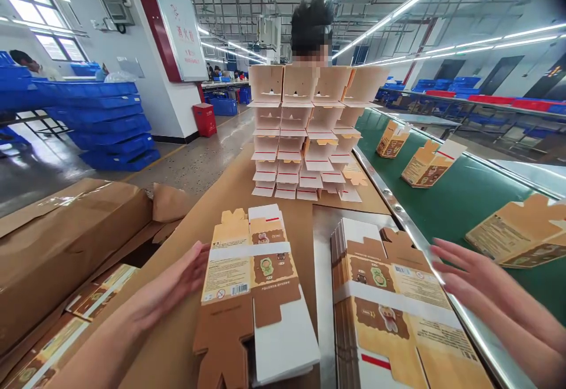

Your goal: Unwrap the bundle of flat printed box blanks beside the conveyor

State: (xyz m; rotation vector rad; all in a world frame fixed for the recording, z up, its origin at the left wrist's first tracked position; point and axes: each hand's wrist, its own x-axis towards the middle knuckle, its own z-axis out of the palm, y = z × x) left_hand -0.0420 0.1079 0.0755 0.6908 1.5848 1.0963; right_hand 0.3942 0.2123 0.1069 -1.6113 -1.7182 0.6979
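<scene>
Two banded bundles of flat printed carton blanks lie on the brown table in front of me. My left hand (177,286) rests open against the left side of the left bundle (252,277), fingers spread. My right hand (464,274) hovers open over the metal edge of the conveyor, just right of the right bundle (398,312), apart from it. Neither hand holds anything.
A tall stack of opened cartons (305,129) stands at the table's far end with a person behind it. A green conveyor belt (460,194) on the right carries several folded cartons. Big brown cardboard boxes (66,241) sit at my left; blue crates (106,124) are stacked beyond.
</scene>
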